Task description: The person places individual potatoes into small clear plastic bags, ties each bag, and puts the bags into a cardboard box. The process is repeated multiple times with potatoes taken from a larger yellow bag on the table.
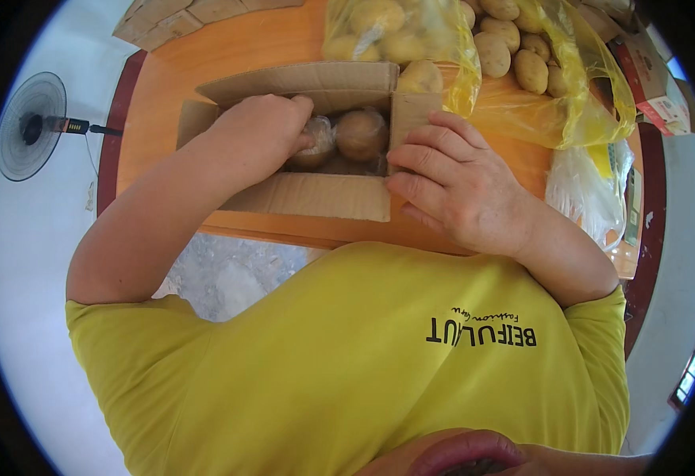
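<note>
An oblong cardboard box (317, 196) stands before me with its flaps folded outward. My left hand (264, 131) reaches in over its far left side, thumb and fingers on a potato (317, 146) covered in clear plastic; part of that potato is hidden by the hand. To its right in the box lies another plastic-covered potato (361, 135). The box's left interior is hidden behind my left hand and forearm. My right hand (454, 172) rests its spread fingertips against the right end flap (413, 110), with nothing seen in its palm.
Beyond the box, yellow plastic bags (466, 77) hold several potatoes (493, 53) on the orange table (163, 107). Clear plastic bags (585, 190) lie at the right. More cardboard boxes (174, 24) stand far left, and a red-and-white carton (651, 83) far right. A fan (32, 126) is at left.
</note>
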